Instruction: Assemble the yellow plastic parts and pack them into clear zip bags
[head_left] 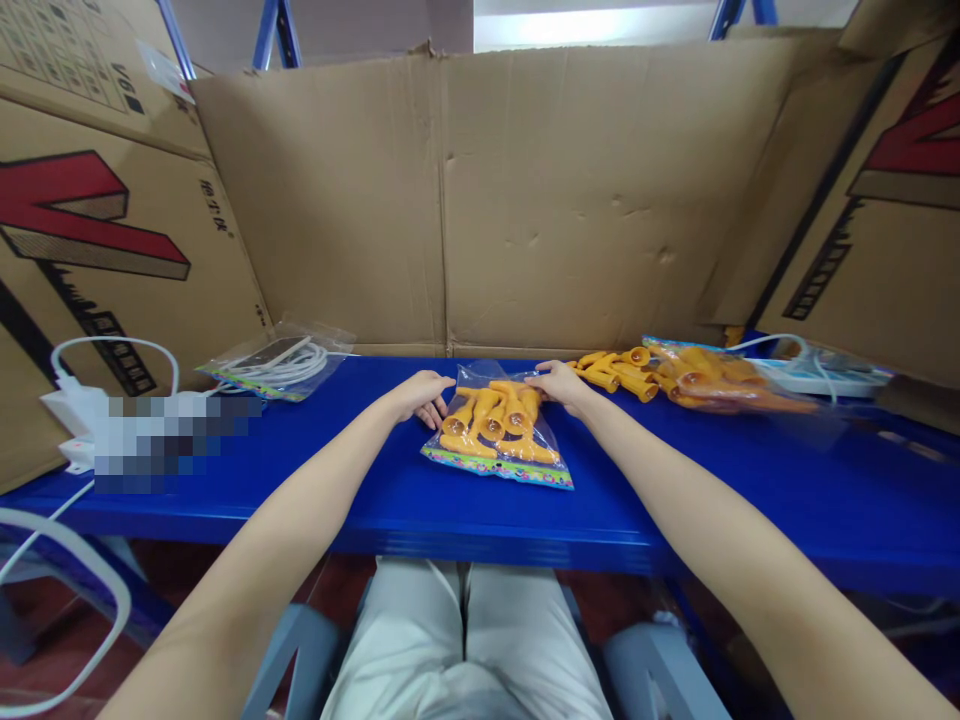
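A clear plastic bag (551,467) lies on the blue table in front of me, with several orange horn-shaped plastic pieces (491,428) inside. Its colourful printed strip faces me. My left hand (422,397) is at the bag's upper left corner; one digit reaches to the edge, while the other fingers are apart from it and half curled. At the upper right corner, my right hand (562,386) has its fingertips closed on the plastic, and part of its grip is hidden.
Loose orange pieces (619,372) lie beyond my right hand, beside another filled bag (712,378). A bagged white cable (296,365) and white chargers (79,415) are on the left. Cardboard walls (570,200) enclose the blue table (300,480). A white power strip (825,380) sits far right.
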